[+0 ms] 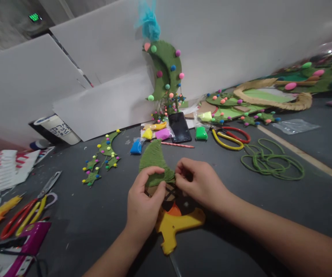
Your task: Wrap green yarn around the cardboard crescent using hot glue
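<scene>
A cardboard crescent (152, 157), partly wrapped in green yarn, stands out from between my hands near the middle of the table. Thumb and fingers of my left hand (146, 194) close on its left side. My right hand (196, 180) is pinched at its right edge, where the green yarn runs; the yarn between those fingertips is mostly hidden. Bare brown cardboard shows at the lower part. Just below it lies a yellow glue gun (177, 227) with an orange part and a clear glue stick at its end.
Scissors (231, 138) and a loose green yarn coil (271, 159) lie right. Ahead are a phone (180, 127), clay packets (201, 133) and a decorated crescent (167, 69) against the white board. Another crescent (108, 146), more scissors (36, 209) and a purple tool (33, 246) are left.
</scene>
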{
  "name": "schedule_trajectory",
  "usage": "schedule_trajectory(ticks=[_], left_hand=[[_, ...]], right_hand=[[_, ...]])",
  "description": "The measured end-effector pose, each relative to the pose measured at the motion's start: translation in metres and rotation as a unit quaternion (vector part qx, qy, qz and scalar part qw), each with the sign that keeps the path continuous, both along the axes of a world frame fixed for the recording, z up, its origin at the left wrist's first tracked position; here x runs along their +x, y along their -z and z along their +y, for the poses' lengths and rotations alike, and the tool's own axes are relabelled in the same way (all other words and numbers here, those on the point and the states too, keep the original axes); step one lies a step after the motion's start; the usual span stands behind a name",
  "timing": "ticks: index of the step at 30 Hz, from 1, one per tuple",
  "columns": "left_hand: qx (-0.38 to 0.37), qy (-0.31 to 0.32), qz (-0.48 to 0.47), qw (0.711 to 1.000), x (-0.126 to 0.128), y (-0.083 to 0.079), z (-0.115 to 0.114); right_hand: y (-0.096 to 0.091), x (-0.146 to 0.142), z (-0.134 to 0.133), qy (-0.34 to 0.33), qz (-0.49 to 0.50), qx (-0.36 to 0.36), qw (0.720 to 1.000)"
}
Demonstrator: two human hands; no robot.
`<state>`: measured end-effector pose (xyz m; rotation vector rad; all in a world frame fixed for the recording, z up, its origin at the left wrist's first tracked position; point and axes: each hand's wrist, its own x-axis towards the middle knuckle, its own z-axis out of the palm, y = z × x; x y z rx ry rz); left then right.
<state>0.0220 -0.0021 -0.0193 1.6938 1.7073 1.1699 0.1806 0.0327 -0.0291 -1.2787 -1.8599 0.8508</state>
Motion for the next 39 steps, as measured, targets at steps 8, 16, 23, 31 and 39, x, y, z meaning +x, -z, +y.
schedule_trajectory(ticks=[8,16,23,31,39], left_hand=[[0.0,-0.002,0.004,1.0,-0.003,0.001,0.002],[-0.006,-0.004,-0.029,1.0,-0.006,0.004,0.001],[0.019,0.003,0.004,1.0,-0.004,0.002,0.0],[0.061,0.01,0.061,0.996,-0.006,0.004,-0.001],[0.06,0.015,0.057,0.996,-0.005,0.003,-0.001]], right_hand=[[-0.002,0.005,0.008,-0.034,0.104,-0.108,0.988],[-0.005,0.006,0.007,-0.022,0.069,-0.057,0.996],[-0.005,0.002,0.003,-0.023,0.043,-0.056,0.997],[-0.002,0.006,0.011,-0.062,0.132,-0.159,0.976],[-0.01,0.01,0.012,-0.084,0.125,-0.225,0.963]])
